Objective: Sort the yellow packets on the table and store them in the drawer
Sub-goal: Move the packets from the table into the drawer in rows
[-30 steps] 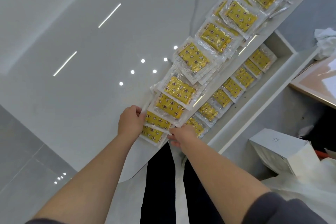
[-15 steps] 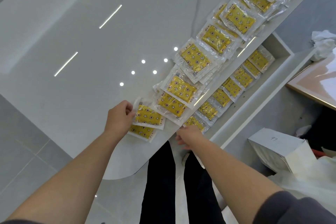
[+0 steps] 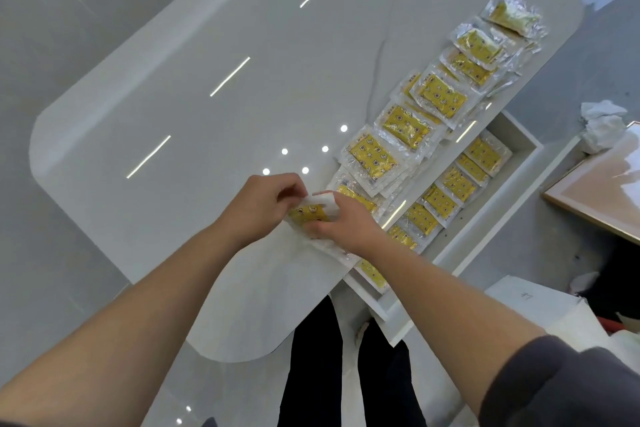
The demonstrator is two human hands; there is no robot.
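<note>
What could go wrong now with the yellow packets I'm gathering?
The small stack between the left hand and right hand is glossy plastic and might slip apart. The overlapping row lies along the table edge above the open drawer; a forearm could nudge packets in unsorted.

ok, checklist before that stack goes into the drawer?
1. Left hand grips the held packets: ok.
2. Right hand grips them too: ok.
3. Drawer open: ok.
4. Held packets squared up: cannot tell, the hands cover the edges.
5. Free slot at the drawer's near end: cannot tell, the right forearm hides it.
6. Table row all sorted: not ok, a long overlapping line lies there.
</note>
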